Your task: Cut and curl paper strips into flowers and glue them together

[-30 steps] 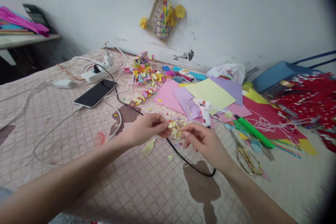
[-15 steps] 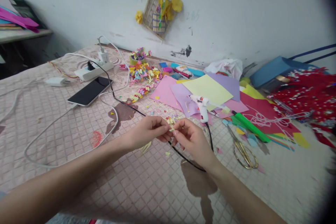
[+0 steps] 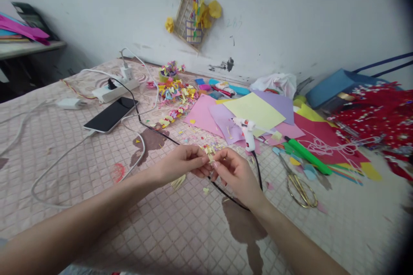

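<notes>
My left hand [image 3: 190, 162] and my right hand [image 3: 232, 169] meet fingertip to fingertip above the table. Between them shows a small pale yellow paper piece [image 3: 211, 158], pinched by the fingers of both hands; its exact shape is too small to make out. A black cord [image 3: 226, 194] runs beneath my hands. Behind them lie scattered paper bits [image 3: 206, 139]. To the right of my right hand a white glue gun [image 3: 248, 134] stands near coloured paper sheets.
Gold-handled scissors [image 3: 300, 189] and a green cutter [image 3: 308, 157] lie at the right. A phone [image 3: 111, 114], power strip [image 3: 116, 89] and white cable are at the left. Colourful paper cuttings [image 3: 177, 90] are heaped at the back. Red tinsel [image 3: 374, 116] fills the far right.
Both hands keep nearly the same position, with the fingertips slightly shifted around the pale yellow piece. The view has moved a little.
</notes>
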A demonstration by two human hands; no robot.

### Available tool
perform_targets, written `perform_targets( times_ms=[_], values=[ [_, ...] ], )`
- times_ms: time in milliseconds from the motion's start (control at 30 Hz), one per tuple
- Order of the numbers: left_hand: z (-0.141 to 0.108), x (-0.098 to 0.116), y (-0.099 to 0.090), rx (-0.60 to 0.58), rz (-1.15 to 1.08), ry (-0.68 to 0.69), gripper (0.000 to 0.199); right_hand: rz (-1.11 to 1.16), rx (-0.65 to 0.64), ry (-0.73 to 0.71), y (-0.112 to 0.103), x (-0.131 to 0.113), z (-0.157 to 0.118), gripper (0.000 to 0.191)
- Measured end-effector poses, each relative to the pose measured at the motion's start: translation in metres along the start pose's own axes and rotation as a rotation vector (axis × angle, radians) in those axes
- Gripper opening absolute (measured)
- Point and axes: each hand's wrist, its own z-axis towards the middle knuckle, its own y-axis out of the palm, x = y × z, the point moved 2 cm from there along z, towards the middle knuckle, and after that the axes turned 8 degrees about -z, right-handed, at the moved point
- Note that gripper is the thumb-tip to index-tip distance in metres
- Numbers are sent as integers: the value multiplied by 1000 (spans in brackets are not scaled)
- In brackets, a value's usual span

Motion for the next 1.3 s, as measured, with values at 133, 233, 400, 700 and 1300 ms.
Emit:
perform_targets(
  times_ms=[133, 233, 400, 700, 1300],
  values=[
    [-2, 2, 2, 15, -3, -7, 25, 8, 22, 9, -2, 2, 0, 8],
    [-3, 1, 5, -20, 23, 18, 25, -3, 29, 19, -2, 5, -2, 7],
    [-2, -3, 7, -17, 22, 33, 21, 0, 21, 3, 0, 10, -4, 4],
    [-3, 3, 10, 60, 92, 74, 11, 43, 8, 46, 0, 14, -2, 8],
    [-3, -5, 8, 69, 249, 193, 12, 164, -81, 61, -3, 10, -3, 13]
  ],
)
